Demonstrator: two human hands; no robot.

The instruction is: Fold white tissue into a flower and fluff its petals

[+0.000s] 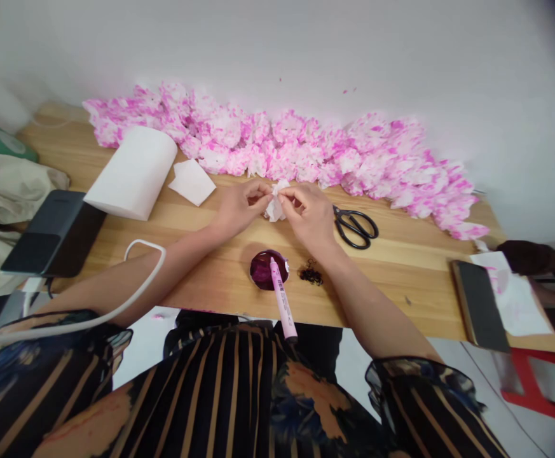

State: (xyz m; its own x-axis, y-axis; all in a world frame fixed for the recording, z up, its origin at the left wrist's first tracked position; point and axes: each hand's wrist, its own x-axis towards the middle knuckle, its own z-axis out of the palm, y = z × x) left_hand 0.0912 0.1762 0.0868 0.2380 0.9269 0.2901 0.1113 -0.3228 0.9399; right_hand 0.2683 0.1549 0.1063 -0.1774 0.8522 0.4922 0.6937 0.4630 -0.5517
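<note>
Between my two hands is a small white tissue paper flower (pixel 275 208), crumpled and ruffled. My left hand (pixel 243 205) pinches its left side with thumb and forefinger. On its other side, my right hand (pixel 308 213) grips the paper with its fingertips. Closer to me sits a round dish of dark purple liquid (pixel 258 272), and a pink marker pen (pixel 284 305) leans across its rim. Black-handled scissors (pixel 357 228) lie just right of my right hand, their blades partly hidden. A small heap of black ties or bands (pixel 311 274) rests beside the dish.
Along the wall stretches a long row of pink-and-white paper flowers (pixel 287 143). At left are a stack of white tissue (pixel 131 172), a loose folded piece (pixel 192 182), a black box (pixel 55 232) and a white cable (pixel 160 267). A dark notebook (pixel 479 305) lies at the right edge.
</note>
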